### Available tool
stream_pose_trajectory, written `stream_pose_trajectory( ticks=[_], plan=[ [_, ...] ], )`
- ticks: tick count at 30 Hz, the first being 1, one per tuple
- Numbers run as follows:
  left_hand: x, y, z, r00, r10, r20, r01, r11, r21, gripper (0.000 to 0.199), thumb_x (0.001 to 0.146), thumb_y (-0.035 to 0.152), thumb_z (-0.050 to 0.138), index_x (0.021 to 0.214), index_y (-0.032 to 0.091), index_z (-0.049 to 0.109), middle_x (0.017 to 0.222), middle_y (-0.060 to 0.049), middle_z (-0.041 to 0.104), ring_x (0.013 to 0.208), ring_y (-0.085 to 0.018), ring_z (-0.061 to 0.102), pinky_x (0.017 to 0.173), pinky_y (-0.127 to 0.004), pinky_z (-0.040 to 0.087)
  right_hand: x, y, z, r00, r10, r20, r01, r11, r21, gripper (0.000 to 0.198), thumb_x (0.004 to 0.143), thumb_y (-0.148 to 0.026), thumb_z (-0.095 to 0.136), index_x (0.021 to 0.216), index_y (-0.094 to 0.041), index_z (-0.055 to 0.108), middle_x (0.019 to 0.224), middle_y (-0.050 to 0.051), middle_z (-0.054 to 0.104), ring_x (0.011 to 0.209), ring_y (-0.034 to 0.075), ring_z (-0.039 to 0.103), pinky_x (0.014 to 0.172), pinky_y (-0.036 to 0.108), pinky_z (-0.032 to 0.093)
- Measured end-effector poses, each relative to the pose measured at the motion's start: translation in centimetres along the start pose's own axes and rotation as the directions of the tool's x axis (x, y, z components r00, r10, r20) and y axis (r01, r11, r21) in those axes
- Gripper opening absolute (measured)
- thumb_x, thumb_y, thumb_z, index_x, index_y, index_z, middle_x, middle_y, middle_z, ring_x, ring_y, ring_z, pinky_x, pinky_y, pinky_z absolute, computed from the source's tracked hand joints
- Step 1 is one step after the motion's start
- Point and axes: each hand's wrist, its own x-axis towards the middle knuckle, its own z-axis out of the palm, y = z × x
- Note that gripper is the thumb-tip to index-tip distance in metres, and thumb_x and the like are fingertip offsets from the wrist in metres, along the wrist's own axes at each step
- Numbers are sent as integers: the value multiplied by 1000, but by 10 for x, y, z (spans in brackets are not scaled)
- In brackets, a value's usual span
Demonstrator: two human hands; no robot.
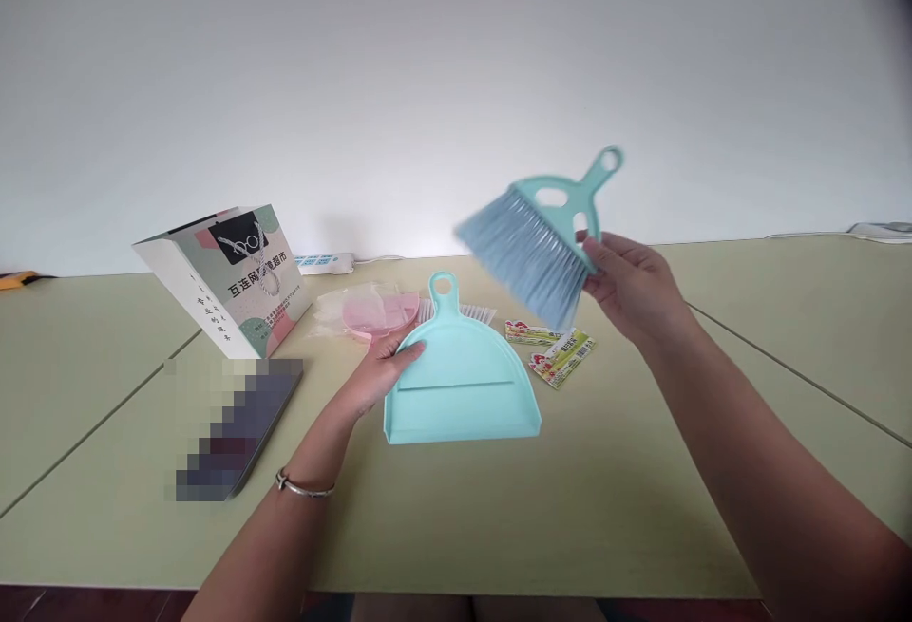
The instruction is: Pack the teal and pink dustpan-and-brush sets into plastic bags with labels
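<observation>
My left hand (385, 367) grips the left edge of a mint-green dustpan (463, 361), thumb on top and the other fingers mostly hidden behind it. The pan's ring handle points toward the wall and its open lip faces me. Up to the right, my right hand (631, 282) is closed on the side of a matching hand broom (562, 199). The broom is tilted, its grey-blue bristles slanting down to the left and its handle up to the right. Behind the dustpan lie a pink dustpan-like piece (377, 311) and some white bristles (476, 314), both partly covered.
A printed paper bag (260, 285) leans at the left, near a dark pixelated flat object (249, 432). Clear plastic wrapping (328, 311) lies beside the pink piece. Several colourful cards (562, 359) rest under the broom. A white power strip (326, 264) sits by the wall.
</observation>
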Motion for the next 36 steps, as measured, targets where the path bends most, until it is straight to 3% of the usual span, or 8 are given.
stream_pose_trajectory(
  ticks=[6, 9, 15, 22, 30, 32, 34, 36],
  plan=[
    [3, -5, 0, 995, 77, -60, -75, 996, 46, 37, 77, 51, 57, 97, 23, 72, 91, -2, 72, 91, -25, 61, 81, -33, 44, -51, -1, 28, 856, 246, 454, -85, 934, -347, 33, 74, -51, 62, 92, -24, 71, 77, 2, 66, 73, 19, 58, 63, 32, 46],
    [4, -3, 0, 996, 6, -85, -5, 1000, 10, 47, 82, 58, 46, 98, 22, 71, 86, -3, 72, 86, -24, 62, 75, -32, 45, -60, 5, 36, 813, 269, 517, -62, 922, -382, 36, 76, -54, 59, 92, -24, 72, 70, 1, 64, 66, 18, 57, 55, 29, 45],
    [3, 0, 1, 999, 27, -28, -25, 996, 86, 46, 80, 56, 51, 105, 22, 69, 92, -4, 72, 88, -24, 62, 76, -32, 45, -74, 19, 44, 815, 324, 481, -91, 891, -445, 40, 77, -51, 57, 105, -24, 66, 67, 0, 63, 59, 17, 56, 48, 29, 44],
    [1, 1, 5, 1000, 5, 29, -12, 974, 226, 58, 76, 47, 62, 129, 27, 51, 129, -2, 58, 117, -28, 52, 98, -38, 37, -85, 34, 52, 913, 83, 400, 173, 808, -563, 31, 85, -46, 48, 98, -21, 61, 57, -2, 56, 49, 15, 49, 49, 29, 39],
    [1, 0, 10, 1000, 18, -8, -15, 967, 253, 51, 78, 48, 59, 125, 30, 56, 135, 1, 52, 124, -27, 46, 103, -37, 34, -88, 41, 50, 886, -285, 367, 460, 639, -616, 24, 87, -38, 49, 90, -21, 65, 87, 9, 52, 83, 22, 55, 70, 36, 47],
    [1, -1, 12, 999, 33, -20, -28, 969, 244, 49, 78, 47, 60, 123, 29, 58, 134, 1, 53, 122, -27, 48, 102, -37, 34, -87, 42, 49, 924, -228, 307, 376, 691, -618, 27, 84, -41, 52, 99, -22, 64, 98, 11, 51, 97, 26, 53, 78, 40, 47],
    [0, -1, 12, 999, 41, -25, -34, 970, 239, 46, 78, 47, 59, 120, 29, 60, 133, 1, 54, 121, -27, 48, 102, -36, 34, -86, 42, 48, 959, 10, 283, 155, 819, -552, 36, 82, -47, 53, 111, -25, 59, 108, 10, 53, 102, 26, 54, 80, 40, 48],
    [0, 0, 12, 998, 55, 2, -54, 967, 250, 42, 79, 46, 58, 118, 28, 61, 133, 1, 54, 121, -26, 48, 101, -35, 35, -85, 43, 47, 887, 316, 337, -149, 886, -438, 43, 82, -52, 52, 118, -28, 55, 110, 7, 58, 98, 25, 59, 77, 39, 50]
  ],
)
